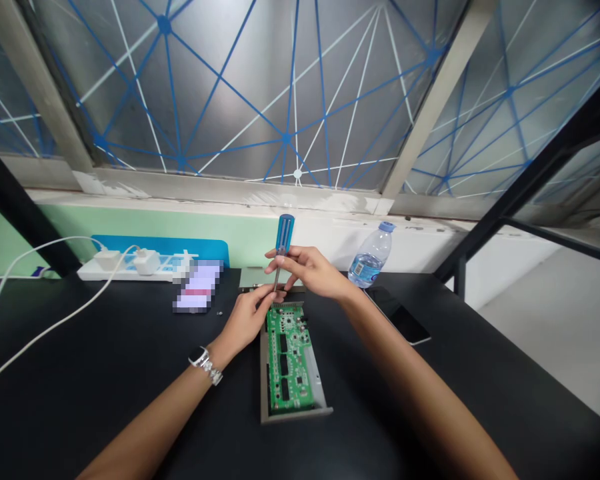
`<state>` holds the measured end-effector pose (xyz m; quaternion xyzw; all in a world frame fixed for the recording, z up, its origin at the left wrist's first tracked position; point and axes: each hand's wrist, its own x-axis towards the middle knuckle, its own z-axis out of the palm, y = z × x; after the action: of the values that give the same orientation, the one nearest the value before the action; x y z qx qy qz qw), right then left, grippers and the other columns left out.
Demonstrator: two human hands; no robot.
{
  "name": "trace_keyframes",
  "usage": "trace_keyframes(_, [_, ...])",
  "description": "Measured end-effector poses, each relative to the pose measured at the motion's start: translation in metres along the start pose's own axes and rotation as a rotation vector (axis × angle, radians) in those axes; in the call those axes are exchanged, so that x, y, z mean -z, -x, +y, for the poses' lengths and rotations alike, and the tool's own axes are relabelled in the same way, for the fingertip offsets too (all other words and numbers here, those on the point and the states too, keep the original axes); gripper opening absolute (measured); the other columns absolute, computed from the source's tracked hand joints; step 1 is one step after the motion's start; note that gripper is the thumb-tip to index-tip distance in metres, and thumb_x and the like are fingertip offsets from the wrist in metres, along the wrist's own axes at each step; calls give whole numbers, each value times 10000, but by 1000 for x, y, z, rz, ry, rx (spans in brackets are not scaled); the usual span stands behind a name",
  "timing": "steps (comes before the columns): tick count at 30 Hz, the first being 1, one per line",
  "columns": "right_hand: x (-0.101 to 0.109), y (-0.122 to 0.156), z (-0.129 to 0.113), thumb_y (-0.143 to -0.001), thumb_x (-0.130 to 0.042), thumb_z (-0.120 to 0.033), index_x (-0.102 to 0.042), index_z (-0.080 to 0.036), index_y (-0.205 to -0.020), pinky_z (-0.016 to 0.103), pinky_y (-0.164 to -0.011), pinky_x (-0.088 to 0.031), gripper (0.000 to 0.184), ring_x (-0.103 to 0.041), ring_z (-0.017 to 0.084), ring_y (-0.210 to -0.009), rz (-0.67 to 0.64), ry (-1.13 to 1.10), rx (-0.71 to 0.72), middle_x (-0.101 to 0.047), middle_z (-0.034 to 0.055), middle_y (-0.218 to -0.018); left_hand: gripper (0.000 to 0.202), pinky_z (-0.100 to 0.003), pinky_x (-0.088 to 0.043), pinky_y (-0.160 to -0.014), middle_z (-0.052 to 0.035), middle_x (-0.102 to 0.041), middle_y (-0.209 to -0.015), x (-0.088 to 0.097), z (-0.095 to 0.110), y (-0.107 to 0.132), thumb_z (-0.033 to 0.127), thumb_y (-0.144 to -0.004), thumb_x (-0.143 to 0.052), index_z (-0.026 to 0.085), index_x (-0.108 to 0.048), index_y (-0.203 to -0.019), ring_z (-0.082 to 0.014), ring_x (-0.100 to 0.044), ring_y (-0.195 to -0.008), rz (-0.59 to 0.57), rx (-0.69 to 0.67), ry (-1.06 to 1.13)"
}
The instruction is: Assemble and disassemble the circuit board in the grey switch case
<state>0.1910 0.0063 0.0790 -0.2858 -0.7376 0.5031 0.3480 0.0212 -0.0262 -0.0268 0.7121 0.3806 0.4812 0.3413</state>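
Observation:
A green circuit board [290,363] lies in a shallow grey metal case [324,400] on the black table. My right hand [310,270] is closed on the shaft of a blue-handled screwdriver [283,237], held upright with its tip at the board's far left corner. My left hand [247,317], with a watch on its wrist, rests at the case's far left edge, its fingers pinched together by the screwdriver tip; what they hold is too small to see.
A water bottle [371,257] stands behind my right arm, a dark phone [397,317] lying flat next to it. A white power strip [130,263] with chargers and white cables [40,327] is at the back left. A blurred-out object [197,287] lies beside it.

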Motion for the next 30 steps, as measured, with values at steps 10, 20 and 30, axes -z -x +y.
trace_keyframes(10, [-5, -1, 12, -799, -728, -364, -632, -123, -840, 201, -441, -477, 262, -651, 137, -561, 64, 102, -91, -646, 5, -625, 255, -323, -538, -885, -58, -774, -1047, 0, 4, 2, 331, -932, -584, 183, -751, -1056, -242, -724, -962, 95, 31, 15])
trace_keyframes(20, [-5, 0, 8, -795, -738, -343, -679, -87, -890, 197, -425, -500, 279, -643, 111, -468, 24, 14, -130, -685, 30, -657, 183, -311, -568, -818, -64, -783, -906, 0, 0, -4, 305, -874, -649, 156, -750, -906, -235, -735, -868, 134, 61, 51])
trace_keyframes(30, [-5, 0, 13, -912, -589, -292, -645, -112, -1066, 165, -374, -425, 244, -626, 77, -433, -61, 53, -119, -737, 91, -901, 185, -304, -559, -833, -54, -788, -906, 0, 1, -11, 311, -876, -643, 164, -757, -868, -237, -740, -877, 90, 15, 35])
